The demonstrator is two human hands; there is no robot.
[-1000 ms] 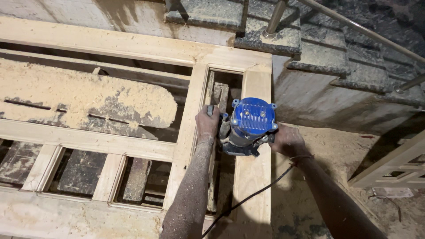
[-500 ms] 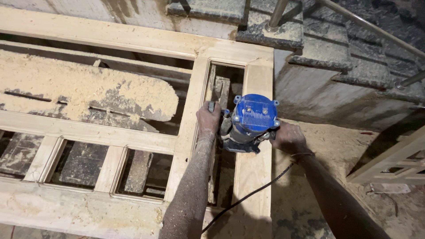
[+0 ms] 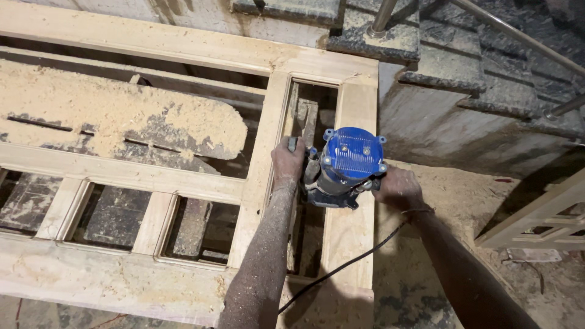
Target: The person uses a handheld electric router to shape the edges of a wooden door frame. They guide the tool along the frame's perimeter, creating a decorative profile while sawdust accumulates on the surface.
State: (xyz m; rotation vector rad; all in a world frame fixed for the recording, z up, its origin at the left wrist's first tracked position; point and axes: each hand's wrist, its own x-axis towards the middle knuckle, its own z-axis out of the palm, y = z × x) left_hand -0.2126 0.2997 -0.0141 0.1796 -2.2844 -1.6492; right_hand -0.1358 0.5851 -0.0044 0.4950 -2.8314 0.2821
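Here, left hand (image 3: pixel 287 159) and right hand (image 3: pixel 397 187) both grip blue router (image 3: pixel 346 166) on wooden frame (image 3: pixel 350 231), forearms extended.

A bright blue router (image 3: pixel 350 161) with a black cord (image 3: pixel 341 268) sits on a pale tan wooden door frame (image 3: pixel 183 176) dusted with beige sawdust (image 3: pixel 109 109); speckled dark grey stone steps (image 3: pixel 451 67).

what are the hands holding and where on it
Both hands grip the blue router by its side handles: left hand on the left handle, right hand on the right.
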